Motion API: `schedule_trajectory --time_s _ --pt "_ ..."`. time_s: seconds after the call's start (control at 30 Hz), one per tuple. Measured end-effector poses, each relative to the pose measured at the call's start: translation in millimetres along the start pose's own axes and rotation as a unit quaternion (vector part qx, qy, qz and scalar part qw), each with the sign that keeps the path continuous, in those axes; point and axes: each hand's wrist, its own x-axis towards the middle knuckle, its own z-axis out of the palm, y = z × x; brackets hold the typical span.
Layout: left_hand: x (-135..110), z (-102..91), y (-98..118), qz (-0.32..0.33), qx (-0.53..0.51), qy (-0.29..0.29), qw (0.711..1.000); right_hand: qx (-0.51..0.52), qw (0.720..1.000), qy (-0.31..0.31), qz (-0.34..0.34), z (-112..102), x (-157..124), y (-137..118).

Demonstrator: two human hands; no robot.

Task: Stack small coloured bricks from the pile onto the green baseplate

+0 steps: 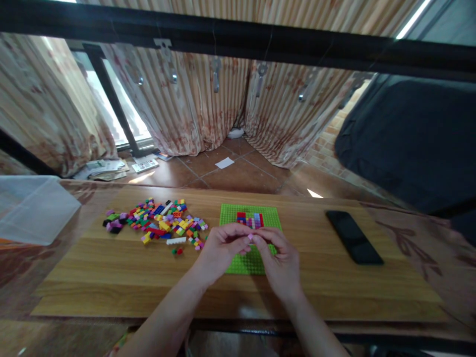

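My left hand [225, 246] and my right hand [279, 255] meet above a green baseplate [250, 264]. Between their thumbs and fingertips they pinch one small pink toy brick [250, 237]. Both hands are closed on it, and the fingers cover part of it. Just beyond the fingertips, a block of red, blue, pink and white bricks [256, 219] sits on the baseplate's far half. My hands hide the near side of that block and the plate's middle.
Left of the baseplate lies a loose pile of coloured bricks [163, 223] on the wooden board [148, 287]. A black phone [354, 238] rests at the right. A translucent plastic bin [33, 208] stands at the far left. A dark bar [238, 34] crosses the upper view.
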Motion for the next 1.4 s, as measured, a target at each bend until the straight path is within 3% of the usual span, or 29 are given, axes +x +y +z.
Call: schedule_trajectory --time_s 0.3,0.63,0.97,1.4 --pt "2 8.9 -10 0.108 0.074 0.007 0.991 0.037 0.999 0.002 0.026 -4 0 1" --pt "6 5.0 -17 0.074 0.183 0.019 0.98 -0.06 0.996 0.066 -0.02 -28 15 22" --pt "1 5.5 -21 0.073 0.283 -0.021 0.956 -0.138 0.988 -0.049 -0.055 -33 12 30" --pt "-2 5.4 -21 0.055 0.329 -0.054 0.941 -0.171 0.979 -0.062 -0.09 -35 11 36"
